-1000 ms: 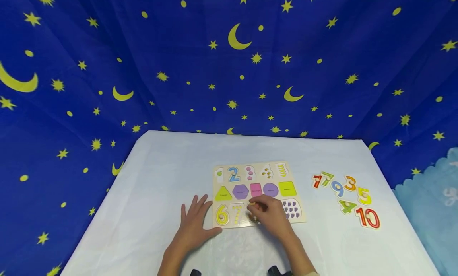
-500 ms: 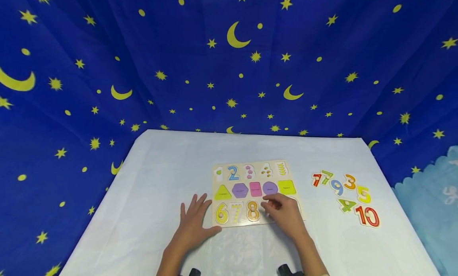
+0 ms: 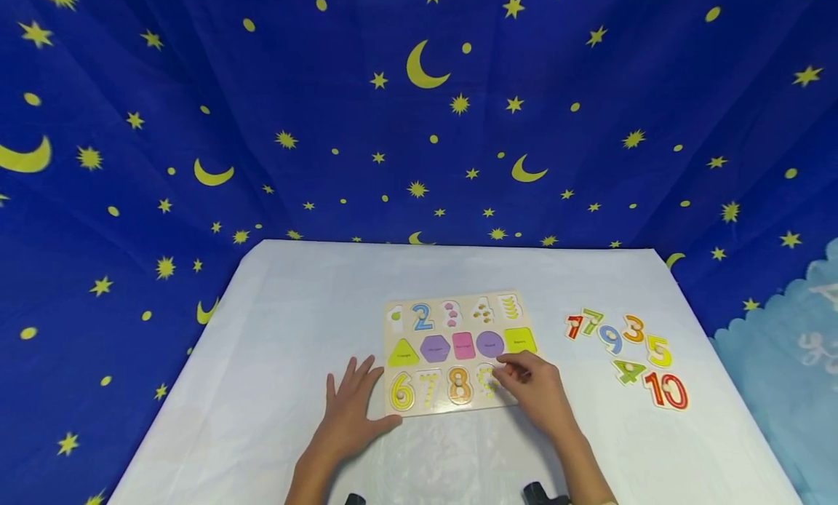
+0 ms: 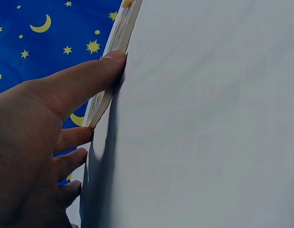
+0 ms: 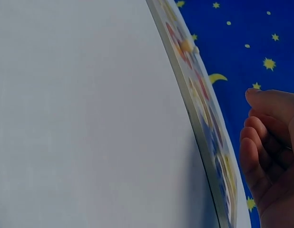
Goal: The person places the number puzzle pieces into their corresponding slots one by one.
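Observation:
A wooden number puzzle board (image 3: 419, 365) lies on the white table. Its orange 8 piece (image 3: 460, 386), yellow 6 piece (image 3: 402, 391) and blue 2 piece (image 3: 423, 316) sit in their slots. My left hand (image 3: 350, 410) rests spread at the board's left side, its thumb (image 4: 92, 78) along the front edge by the corner. Over the lower right of the board hovers my right hand (image 3: 533, 388), fingers loosely bent and holding nothing, covering the 10 slot. In the right wrist view its fingers (image 5: 254, 152) are apart from the board's surface.
Loose number pieces lie right of the board: red 1 (image 3: 573, 326), green 7 (image 3: 591, 321), blue 9 (image 3: 611, 338), orange 3 (image 3: 633, 329), yellow 5 (image 3: 658, 351), green 4 (image 3: 629, 372) and red 10 (image 3: 666, 391). A blue starry cloth (image 3: 366, 112) hangs behind the table.
My right hand has left the orange 8 piece, now in its slot, and moved right past the 9 slot. My left hand stays at the board's corner.

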